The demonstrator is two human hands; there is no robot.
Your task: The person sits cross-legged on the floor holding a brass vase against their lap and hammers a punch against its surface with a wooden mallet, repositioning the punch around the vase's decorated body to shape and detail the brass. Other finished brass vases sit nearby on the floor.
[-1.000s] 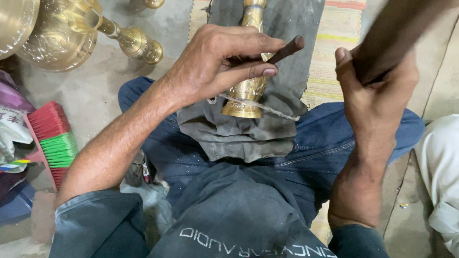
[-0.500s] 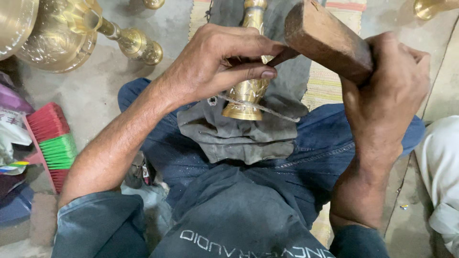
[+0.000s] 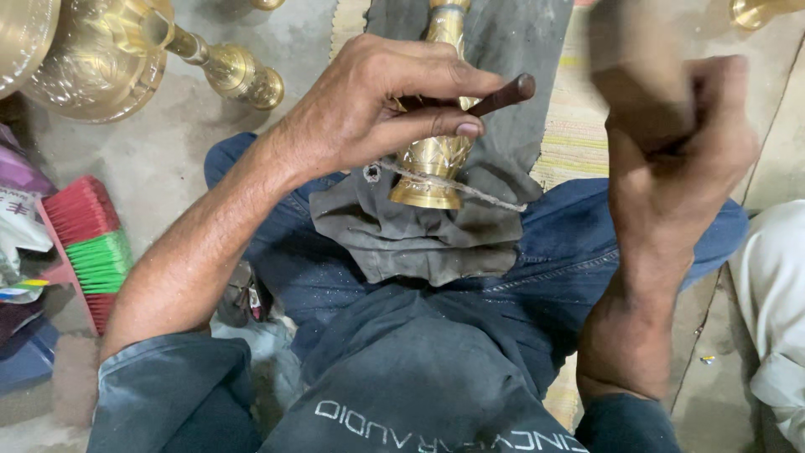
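A brass vase-shaped piece (image 3: 434, 159) lies on a grey cloth (image 3: 436, 239) across my lap, its flared base toward me. My left hand (image 3: 381, 105) is closed around a thin dark punch tool (image 3: 501, 95), pressing its lower end against the brass. My right hand (image 3: 679, 138) is raised to the right and grips a wooden mallet block (image 3: 637, 80), which is blurred by motion. A thin string (image 3: 470, 186) runs over the brass base.
Several brass pieces (image 3: 126, 54) lie on the concrete floor at upper left. A red and green brush (image 3: 88, 243) and packets sit at the left edge. A woven mat (image 3: 574, 134) lies under the cloth. Another person's pale clothing (image 3: 776, 310) is at right.
My right hand with the mallet swung down toward the punch half a second ago and has now lifted back to the right. The left hand and brass piece stay put.
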